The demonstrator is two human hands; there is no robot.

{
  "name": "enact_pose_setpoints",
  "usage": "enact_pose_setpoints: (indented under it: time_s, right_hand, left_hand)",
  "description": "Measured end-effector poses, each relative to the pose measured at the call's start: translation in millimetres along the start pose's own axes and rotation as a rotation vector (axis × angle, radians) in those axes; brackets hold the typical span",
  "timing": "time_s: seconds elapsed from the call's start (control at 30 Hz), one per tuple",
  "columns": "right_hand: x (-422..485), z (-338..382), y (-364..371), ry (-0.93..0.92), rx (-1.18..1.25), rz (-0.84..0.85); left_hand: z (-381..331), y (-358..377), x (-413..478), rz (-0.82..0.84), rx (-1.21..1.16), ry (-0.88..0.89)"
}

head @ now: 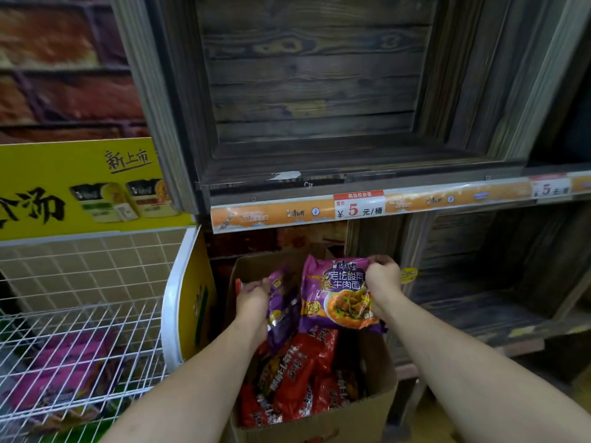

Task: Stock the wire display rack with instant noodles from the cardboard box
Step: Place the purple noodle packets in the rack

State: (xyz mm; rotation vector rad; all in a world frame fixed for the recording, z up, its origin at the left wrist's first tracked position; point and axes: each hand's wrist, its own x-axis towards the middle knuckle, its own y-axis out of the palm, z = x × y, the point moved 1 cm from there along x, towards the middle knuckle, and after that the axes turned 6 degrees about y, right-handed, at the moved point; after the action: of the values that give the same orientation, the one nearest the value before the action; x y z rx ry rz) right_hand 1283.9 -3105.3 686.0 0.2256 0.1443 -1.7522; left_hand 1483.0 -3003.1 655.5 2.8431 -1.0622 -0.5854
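- Gripping a purple pack (335, 292) by its upper right corner, the right hand (382, 279) has its fingers curled over the wrapper's edge.
- That pack faces the camera with its printed front showing. It is held up over the open box (319, 423), and its lower edge is just above the red packs (297, 372).
- The left hand (252, 302) is clenched round a second purple pack (283, 305), which is turned partly sideways and looks darker. Its lower end reaches down among the red packs.
- The two purple packs sit side by side and seem to touch along their inner edges.
- The box is cardboard with its flaps open. It stands between the rack (80, 340) on the left and dark wooden shelving (479, 282) on the right.
- Red packs fill the lower part of the box in a loose jumble.
- The rack is white wire with a yellow side panel (195, 302) just beside the box.
- Pink-purple packs (64, 372) show through the wires on a lower level of the rack, but they are blurred.
- A yellow sign (80, 187) with printed noodle cups stands behind the rack.
- An orange price strip (358, 207) with a "5" tag runs above the box, under a wooden crate (313, 91).
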Motion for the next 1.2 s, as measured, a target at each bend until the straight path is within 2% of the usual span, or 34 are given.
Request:
enact_pose_setpoints:
  time_s: [0.13,0.3,0.37,0.5,0.63,0.67,0.77,0.8,0.87,0.97,1.1,1.2]
  right_hand:
    - [-8.5,-2.6,6.3,0.053,0.054,0.051]
    - [-15.7,-8.9,16.3,0.029,-0.088,0.041]
    - [-24.0,-6.9,17.8,0.016,-0.129,0.04]
    - [-30.3,-7.0,21.3,-0.046,-0.188,0.072]
    - [-31.2,-10.2,4.7,-0.064,-0.24,0.05]
    - [-29.8,-13.5,-1.9,0.009,-0.229,0.09]
    - [-39.2,-30.4,-22.5,0.433,-0.137,0.367]
    - [-47.1,-34.6,-27.4,0.521,-0.141,0.46]
    - [-61.4,-39.8,-32.3,0.576,-0.099,0.552]
    - [-77.4,-40.0,-30.5,0.563,0.04,0.529]
    - [-87.5,-45.4,-30.0,0.485,0.004,0.43]
    - [-93.5,-50.6,-38.8,0.418,0.068,0.313]
  left_hand:
    - [0.8,9.8,-6.5,0.149,-0.083,-0.077]
    - [-2.8,13.3,-26.5,0.371,-0.072,-0.167]
    - [-6.0,9.2,-36.8,0.447,-0.066,-0.15]
    - [-6.2,4.4,-48.7,0.469,0.021,-0.098]
    - [-3.9,-3.7,-48.5,0.454,-0.002,-0.122]
    - [-3.9,-6.2,-47.9,0.455,-0.01,-0.139]
    - [-4.6,-13.1,-48.2,0.47,-0.035,-0.198]
    - [-4.3,-14.4,-48.4,0.483,-0.037,-0.212]
    - [-5.0,-16.9,-49.8,0.5,-0.035,-0.232]
    - [-7.0,-22.9,-50.6,0.506,-0.066,-0.242]
    - [-1.2,-33.1,-51.1,0.519,-0.139,-0.236]
    - [6.4,-44.1,-52.7,0.516,-0.151,-0.252]
